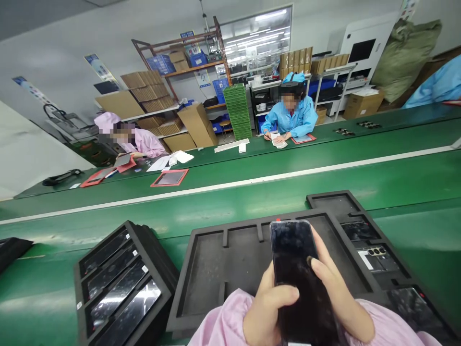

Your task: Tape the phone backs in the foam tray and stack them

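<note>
Small white labels [135, 253] on stacked black foam trays [139, 243] at left, too small to read; glossy black rectangular phone [297, 259] above wide black foam tray [243, 254], left hand [267, 300] and right hand [334, 286] wrapped closely round its side edges, thumbs on screen; bare green desk [201, 209] beyond tray's far edge
</note>
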Available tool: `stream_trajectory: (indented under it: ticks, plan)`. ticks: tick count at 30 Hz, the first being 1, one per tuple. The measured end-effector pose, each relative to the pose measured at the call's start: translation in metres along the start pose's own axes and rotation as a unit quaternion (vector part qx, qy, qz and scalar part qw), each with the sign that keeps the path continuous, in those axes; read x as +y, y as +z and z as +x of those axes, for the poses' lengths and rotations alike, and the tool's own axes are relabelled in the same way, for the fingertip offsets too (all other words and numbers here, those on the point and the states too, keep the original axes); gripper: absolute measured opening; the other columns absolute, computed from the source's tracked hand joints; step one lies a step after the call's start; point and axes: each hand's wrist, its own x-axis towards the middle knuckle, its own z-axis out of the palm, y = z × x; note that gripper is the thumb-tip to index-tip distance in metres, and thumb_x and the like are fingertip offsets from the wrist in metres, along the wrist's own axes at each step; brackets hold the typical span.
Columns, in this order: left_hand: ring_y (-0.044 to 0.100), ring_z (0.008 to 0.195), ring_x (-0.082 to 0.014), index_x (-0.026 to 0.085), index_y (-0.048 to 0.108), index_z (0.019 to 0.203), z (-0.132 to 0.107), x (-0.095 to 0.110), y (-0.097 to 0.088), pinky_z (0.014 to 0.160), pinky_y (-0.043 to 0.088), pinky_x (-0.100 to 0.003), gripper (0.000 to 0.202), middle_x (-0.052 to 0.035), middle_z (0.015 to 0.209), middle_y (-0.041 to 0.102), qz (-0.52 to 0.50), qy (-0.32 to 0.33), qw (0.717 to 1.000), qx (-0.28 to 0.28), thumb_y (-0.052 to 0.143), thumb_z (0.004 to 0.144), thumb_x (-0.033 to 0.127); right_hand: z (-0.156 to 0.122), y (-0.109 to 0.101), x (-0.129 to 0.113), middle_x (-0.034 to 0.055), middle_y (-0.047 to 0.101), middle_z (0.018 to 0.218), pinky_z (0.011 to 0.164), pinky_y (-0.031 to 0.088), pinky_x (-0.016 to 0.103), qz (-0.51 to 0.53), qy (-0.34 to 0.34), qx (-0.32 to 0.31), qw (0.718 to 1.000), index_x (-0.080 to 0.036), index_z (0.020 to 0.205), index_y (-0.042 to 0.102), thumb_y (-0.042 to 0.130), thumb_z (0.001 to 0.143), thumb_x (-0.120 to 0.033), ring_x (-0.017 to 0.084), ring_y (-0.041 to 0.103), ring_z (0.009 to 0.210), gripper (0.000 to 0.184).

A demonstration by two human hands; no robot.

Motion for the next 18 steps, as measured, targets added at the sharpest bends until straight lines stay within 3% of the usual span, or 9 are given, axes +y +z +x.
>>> stream_trajectory:
  ticks: [3,5,8,10,12,15,16,18]
  plan:
    - [0.059,0.073,-0.021,0.017,0.06,0.102,-0.006,0.003,0.009,0.064,0.041,-0.028,0.051,-0.0057,0.084,0.066,0.002,-0.003,1.0,0.016,0.07,0.052,0.017,0.01,-0.023,-0.016,0.0092,0.031,0.144,0.108,0.026,0.048,-0.101,-0.045,-0.013,0.994,-0.023,0.129,0.047,0.042,0.083,-0.068,0.03,0.028,0.131,0.065]
    - [0.057,0.068,-0.0172,0.016,0.062,0.099,-0.008,0.003,0.012,0.06,0.037,-0.025,0.05,-0.0042,0.083,0.065,0.021,-0.021,1.0,0.007,0.069,0.05,0.014,0.026,-0.036,-0.037,0.0095,0.05,0.129,0.104,0.035,0.045,-0.146,-0.046,-0.02,0.988,-0.024,0.121,0.056,0.039,0.086,-0.064,0.027,0.044,0.12,0.056]
    - [0.05,0.061,-0.0117,0.017,0.062,0.099,-0.009,0.001,0.013,0.056,0.031,-0.023,0.051,-0.001,0.079,0.061,0.057,-0.048,0.997,-0.03,0.07,0.049,0.011,0.047,-0.042,-0.069,0.0067,0.062,0.109,0.093,0.046,0.04,-0.239,-0.074,-0.08,0.965,-0.026,0.1,0.068,0.052,0.083,-0.053,0.026,0.056,0.105,0.036]
    - [0.047,0.059,-0.0098,0.018,0.062,0.1,-0.009,-0.002,0.011,0.055,0.029,-0.022,0.053,0.0003,0.078,0.059,0.077,-0.05,0.995,-0.045,0.072,0.049,0.011,0.052,-0.039,-0.081,0.005,0.066,0.098,0.085,0.051,0.038,-0.29,-0.138,-0.119,0.939,-0.026,0.085,0.07,0.055,0.084,-0.042,0.024,0.06,0.095,0.023]
    - [0.048,0.062,-0.0107,0.018,0.062,0.1,-0.01,-0.005,0.009,0.057,0.03,-0.023,0.051,-0.0001,0.08,0.059,0.078,-0.043,0.995,-0.048,0.074,0.05,0.014,0.045,-0.039,-0.084,0.003,0.068,0.093,0.085,0.051,0.039,-0.338,-0.245,-0.112,0.902,-0.027,0.078,0.07,0.052,0.087,-0.03,0.023,0.061,0.092,0.02]
    - [0.054,0.068,-0.0152,0.021,0.062,0.101,-0.012,-0.007,0.007,0.061,0.036,-0.025,0.053,-0.0012,0.083,0.061,0.055,-0.038,0.997,-0.034,0.076,0.05,0.018,0.019,-0.049,-0.081,-0.0016,0.066,0.105,0.103,0.039,0.043,-0.384,-0.353,-0.173,0.835,-0.033,0.108,0.064,0.052,0.086,-0.017,0.023,0.058,0.105,0.029]
    - [0.055,0.068,-0.0166,0.023,0.062,0.103,-0.014,-0.006,0.007,0.062,0.038,-0.026,0.055,-0.0012,0.081,0.061,0.048,-0.045,0.997,-0.027,0.077,0.05,0.019,0.01,-0.054,-0.081,-0.0031,0.064,0.109,0.107,0.036,0.039,-0.385,-0.36,-0.227,0.819,-0.034,0.123,0.054,0.053,0.086,-0.017,0.021,0.058,0.107,0.04]
    - [0.058,0.068,-0.0193,0.025,0.061,0.106,-0.018,-0.004,0.006,0.064,0.042,-0.03,0.058,-0.0013,0.078,0.061,0.044,-0.061,0.997,-0.012,0.076,0.05,0.021,-0.001,-0.063,-0.086,-0.0045,0.064,0.108,0.104,0.04,0.025,-0.369,-0.355,-0.322,0.796,-0.033,0.139,0.033,0.054,0.084,-0.018,0.016,0.061,0.101,0.06]
